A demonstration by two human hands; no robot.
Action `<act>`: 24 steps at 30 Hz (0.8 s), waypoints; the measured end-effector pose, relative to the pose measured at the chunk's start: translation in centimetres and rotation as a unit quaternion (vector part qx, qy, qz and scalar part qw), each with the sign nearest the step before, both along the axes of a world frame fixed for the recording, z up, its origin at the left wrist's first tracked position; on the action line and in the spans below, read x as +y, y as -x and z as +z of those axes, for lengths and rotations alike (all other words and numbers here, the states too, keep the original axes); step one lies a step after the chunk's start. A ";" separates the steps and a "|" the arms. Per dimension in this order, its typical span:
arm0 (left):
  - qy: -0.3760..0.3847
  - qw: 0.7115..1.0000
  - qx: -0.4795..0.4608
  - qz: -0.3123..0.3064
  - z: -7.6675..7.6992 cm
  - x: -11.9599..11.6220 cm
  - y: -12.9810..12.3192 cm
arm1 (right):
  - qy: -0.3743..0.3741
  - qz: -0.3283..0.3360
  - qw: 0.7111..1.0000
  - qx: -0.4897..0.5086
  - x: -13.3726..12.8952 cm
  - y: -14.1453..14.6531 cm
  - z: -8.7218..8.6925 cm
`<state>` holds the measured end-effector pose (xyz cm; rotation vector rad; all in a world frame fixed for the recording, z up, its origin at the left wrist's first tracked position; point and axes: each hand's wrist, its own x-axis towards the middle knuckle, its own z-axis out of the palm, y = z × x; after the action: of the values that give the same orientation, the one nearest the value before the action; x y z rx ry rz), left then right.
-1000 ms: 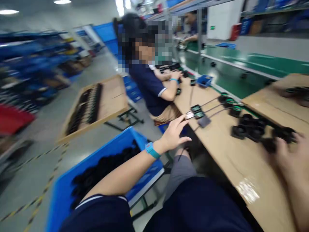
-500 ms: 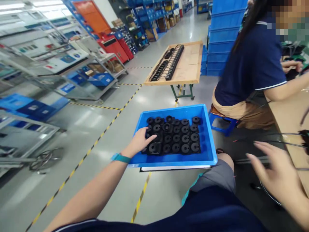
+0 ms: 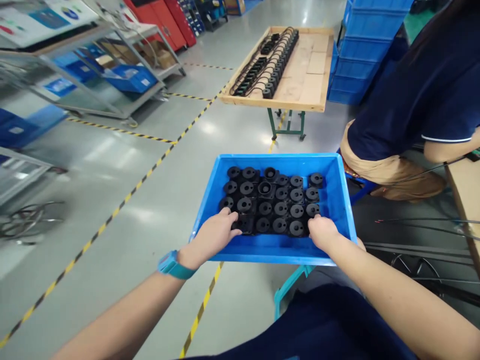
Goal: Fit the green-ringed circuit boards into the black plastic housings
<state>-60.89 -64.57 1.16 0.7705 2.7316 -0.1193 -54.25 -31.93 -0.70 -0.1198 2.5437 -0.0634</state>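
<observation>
In front of my body a blue plastic bin holds several rows of round black parts, each with a small hole in its top. My left hand, with a teal band on its wrist, reaches over the near left corner. Its fingers curl round a black part in the front row. At the opposite end of that row my right hand is closed on another black part, mostly covered by the fingers. Both parts sit level with their neighbours.
Beyond the bin stands a wheeled wooden-topped table with rows of black cabled parts. Stacked blue crates rise behind it. A seated person is close on my right, beside a workbench with loose cables. Metal carts stand left.
My right hand has come from the workbench side into the bin and closed on a front-row part. My left hand has shifted slightly down and curled in. The view has tilted downward.
</observation>
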 end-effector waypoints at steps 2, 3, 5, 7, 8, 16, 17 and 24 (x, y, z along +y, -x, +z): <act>-0.035 0.999 0.006 -0.021 -0.7 -0.5 -0.3 | 0.001 0.000 1.000 0.012 -0.1 -0.3 -1.0; -0.053 0.998 0.006 -0.032 -1.0 -0.5 -0.4 | 0.003 0.002 1.000 0.013 -0.1 -0.3 -1.3; -0.083 0.995 0.008 -0.050 -1.7 -0.5 -0.5 | 0.004 0.010 1.000 0.008 -0.1 -0.4 -1.7; -0.110 0.992 0.009 -0.058 -2.2 -0.3 -0.4 | 0.004 0.020 1.000 0.001 -0.1 -0.4 -1.9; -0.123 0.990 0.005 -0.062 -2.4 -0.3 -0.3 | 0.004 0.025 1.000 0.001 -0.1 -0.5 -1.9; -0.154 0.985 -0.022 -0.080 -2.2 0.1 0.0 | 0.039 0.026 0.998 0.033 0.5 -1.0 -1.2; -0.153 0.984 -0.020 -0.084 -2.2 0.1 0.0 | 0.048 0.025 0.998 0.039 0.6 -0.9 -1.0; -0.217 0.974 0.017 -0.068 -1.8 0.0 -0.2 | 0.114 -0.031 0.986 0.117 1.8 -3.3 2.7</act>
<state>-60.66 -64.53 -0.61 1.0764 2.7672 0.4555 -50.99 -30.11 2.02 -0.1436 2.7679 -0.3867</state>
